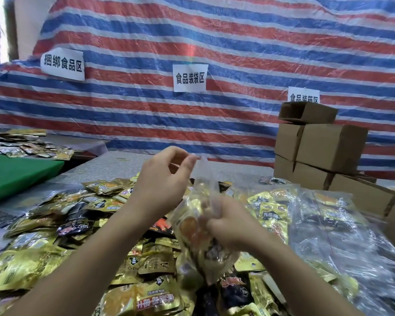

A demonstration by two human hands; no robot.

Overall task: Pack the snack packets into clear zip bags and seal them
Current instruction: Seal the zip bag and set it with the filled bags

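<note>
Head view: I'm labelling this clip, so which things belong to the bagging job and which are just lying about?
In the job:
zip bag
left hand
right hand
loose packets
filled bags

Lying about:
cartons
green mat
signs
tarp

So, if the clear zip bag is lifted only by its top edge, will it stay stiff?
Probably not: the clear zip bag looks thin and creased, so it should sag. Its packets bulge low, likely bottom-heavy. The glossy film may slip.
</note>
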